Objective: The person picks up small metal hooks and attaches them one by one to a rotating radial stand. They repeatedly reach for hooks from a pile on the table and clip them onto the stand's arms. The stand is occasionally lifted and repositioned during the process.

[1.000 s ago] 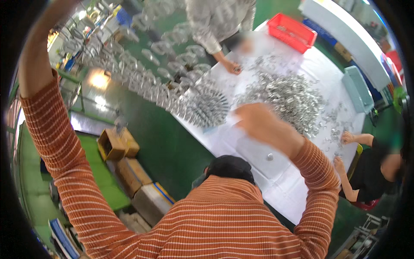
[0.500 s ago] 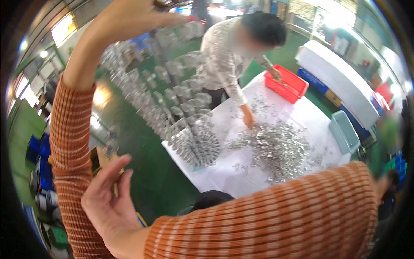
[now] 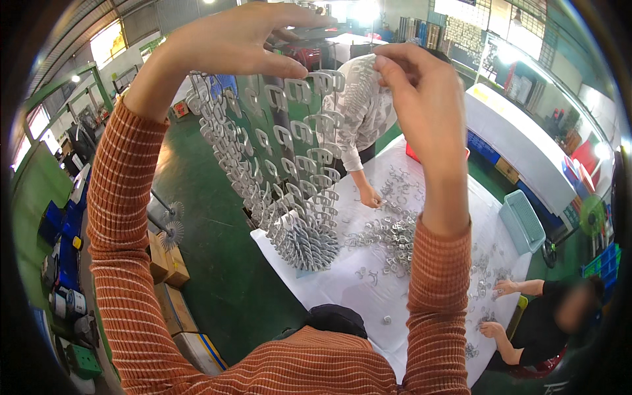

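A tall hanging rack (image 3: pixel 282 125) carries many grey hook-shaped metal pieces (image 3: pixel 306 243) in rows around a dark upright, tapering to a dense cluster at the bottom. At its top left, my left hand (image 3: pixel 230 43) is raised beside a dark bar (image 3: pixel 309 33), fingers stretched out and thumb apart. My right hand (image 3: pixel 428 89) is up to the right of the rack. Its thumb and forefinger come close together in a pinch; whatever is between them is too small to make out. Loose metal pieces (image 3: pixel 395 240) lie heaped on the white table (image 3: pixel 359 289) below.
Across the table a person in a patterned shirt (image 3: pixel 359 92) reaches into the pieces. Another person in black (image 3: pixel 533 316) handles pieces at the right. A teal basket (image 3: pixel 523 220) stands on the table's right edge; cardboard boxes (image 3: pixel 174 309) stand on the floor at left.
My right hand has risen from the lower left to the upper right, beside the rack. My left hand has shifted right along the rack's top. The person in black has come into clear view.
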`<move>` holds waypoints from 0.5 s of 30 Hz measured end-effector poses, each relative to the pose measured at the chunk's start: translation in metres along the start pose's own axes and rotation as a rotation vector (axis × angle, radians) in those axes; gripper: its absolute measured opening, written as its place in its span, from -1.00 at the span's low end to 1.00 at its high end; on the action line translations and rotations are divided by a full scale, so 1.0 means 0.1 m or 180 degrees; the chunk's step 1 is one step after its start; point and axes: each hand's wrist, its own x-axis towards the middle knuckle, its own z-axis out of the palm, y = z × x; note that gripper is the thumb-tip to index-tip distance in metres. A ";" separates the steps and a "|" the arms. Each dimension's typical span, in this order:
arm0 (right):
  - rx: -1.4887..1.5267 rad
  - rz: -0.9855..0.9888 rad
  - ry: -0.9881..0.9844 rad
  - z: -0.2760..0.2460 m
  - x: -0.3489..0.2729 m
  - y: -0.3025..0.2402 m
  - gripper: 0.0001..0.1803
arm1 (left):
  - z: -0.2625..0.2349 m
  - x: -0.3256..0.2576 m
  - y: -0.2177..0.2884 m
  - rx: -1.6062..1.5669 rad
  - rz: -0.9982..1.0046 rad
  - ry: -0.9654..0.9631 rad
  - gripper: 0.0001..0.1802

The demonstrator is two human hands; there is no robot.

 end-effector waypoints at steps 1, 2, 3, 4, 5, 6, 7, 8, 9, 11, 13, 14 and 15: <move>0.0422 0.0225 -0.0249 0.09 0.04 0.10 -0.73 | 0.02 -0.01 0.03 -0.0271 -0.0164 0.0074 -0.33; 0.0839 0.0448 -0.0494 0.17 0.07 0.17 -0.75 | 0.04 -0.02 0.04 -0.0105 0.0005 0.0159 -0.35; 0.1266 0.0662 -0.0745 0.24 0.08 0.21 -0.76 | 0.04 -0.04 0.04 0.0070 0.0165 0.0247 -0.38; 0.1813 0.0819 -0.0837 0.30 0.06 0.21 -0.72 | 0.05 -0.06 0.04 0.0244 0.0332 0.0335 -0.40; 0.1785 0.0755 -0.0885 0.33 0.07 0.24 -0.71 | 0.07 -0.07 0.04 0.0159 0.0277 0.0359 -0.43; 0.1764 0.0705 -0.0941 0.36 0.06 0.27 -0.71 | 0.12 -0.09 0.04 0.0066 0.0211 0.0371 -0.47; 0.1741 0.0656 -0.0995 0.39 0.07 0.29 -0.70 | 0.15 -0.11 0.03 -0.0028 0.0148 0.0382 -0.50; 0.1800 0.0610 -0.0914 0.43 0.07 0.30 -0.71 | 0.15 -0.11 0.02 -0.0068 0.0146 0.0343 -0.51; 0.1826 0.0563 -0.0829 0.45 0.08 0.29 -0.73 | 0.15 -0.11 0.01 -0.0127 0.0165 0.0320 -0.51; 0.1963 0.0548 -0.0724 0.48 0.07 0.27 -0.75 | 0.13 -0.11 0.00 -0.0055 0.0283 0.0280 -0.52; 0.2237 0.0610 -0.0675 0.51 0.07 0.27 -0.77 | 0.09 -0.10 0.00 0.0239 0.0455 0.0217 -0.53; 0.2242 0.0562 -0.0595 0.54 0.07 0.27 -0.79 | 0.10 -0.10 0.00 0.0288 0.0482 0.0221 -0.53; 0.2243 0.0520 -0.0509 0.55 0.07 0.27 -0.80 | 0.10 -0.08 0.01 0.0332 0.0514 0.0220 -0.52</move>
